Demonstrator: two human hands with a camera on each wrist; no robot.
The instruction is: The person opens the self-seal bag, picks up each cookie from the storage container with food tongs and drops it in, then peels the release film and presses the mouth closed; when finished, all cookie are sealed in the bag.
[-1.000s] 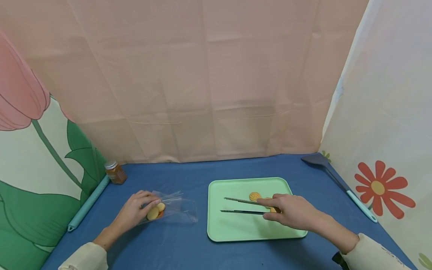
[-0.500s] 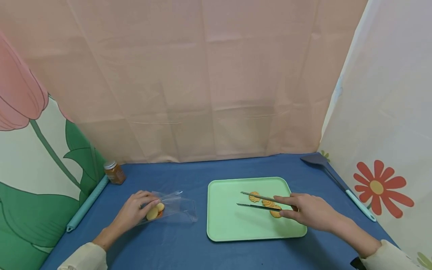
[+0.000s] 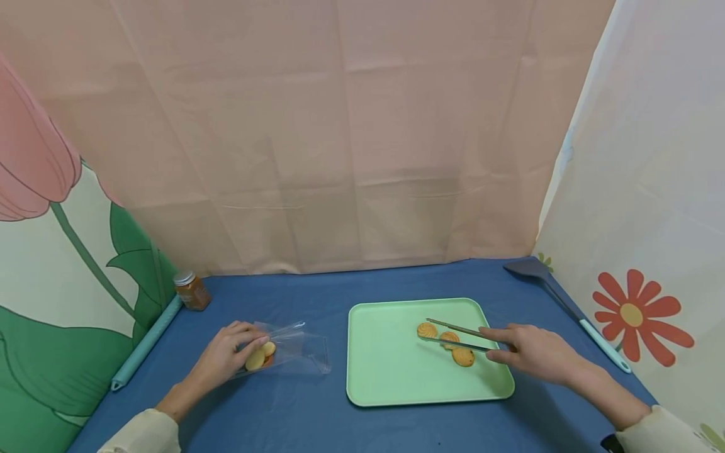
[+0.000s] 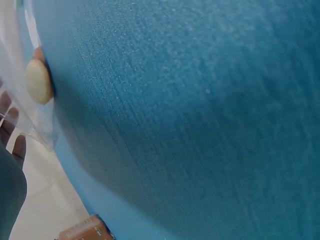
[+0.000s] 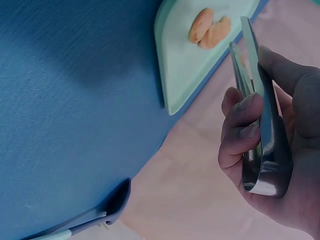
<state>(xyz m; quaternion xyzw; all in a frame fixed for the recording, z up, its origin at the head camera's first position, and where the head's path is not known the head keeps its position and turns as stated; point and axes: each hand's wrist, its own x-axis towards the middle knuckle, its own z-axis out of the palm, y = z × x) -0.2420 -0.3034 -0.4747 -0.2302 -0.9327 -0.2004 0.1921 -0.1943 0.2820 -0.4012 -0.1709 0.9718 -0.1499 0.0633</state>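
Gripping right hand [image 3: 529, 352]: pinches silver metal tongs [image 5: 271, 125], arms parted, over the light-green rectangular tray [image 3: 391, 371].
Left hand [image 3: 229, 352]: pinches a clear plastic bag [image 3: 306, 353] with pale round cookies [image 3: 255, 360] inside, left of the tray.
Golden ridged cookies [image 3: 463, 357]: three, slanting rightwards from the tray's middle.
Dark-grey spatula [image 3: 530, 268]: right of the tray.

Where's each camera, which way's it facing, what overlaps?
Head: worn there, forward and down over green rectangular tray; left hand, right hand, cream sleeves show.
Left wrist: worn there, facing blue tablecloth, clear plastic bag; left fingers show.
Right wrist: worn there, facing silver metal tongs; right hand shows.
Head and right wrist share tray, tongs.
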